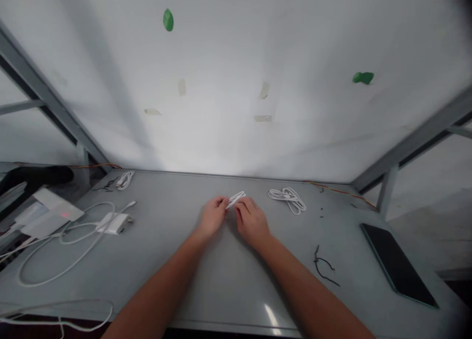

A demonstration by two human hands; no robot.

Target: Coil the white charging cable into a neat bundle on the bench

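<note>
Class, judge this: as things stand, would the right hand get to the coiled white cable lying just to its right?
Probably yes: the coiled white cable lies on bare tabletop beside the right hand, though its fingers hold a small cable bundle.

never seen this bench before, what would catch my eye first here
First, the two bare hands meeting mid-table: the left hand and right hand together pinch a small folded white cable. Just right of them lies a coiled white cable bundle, and a dark tablet sits flat near the right edge. On the left, a white charger trails long loose loops of cord.
</note>
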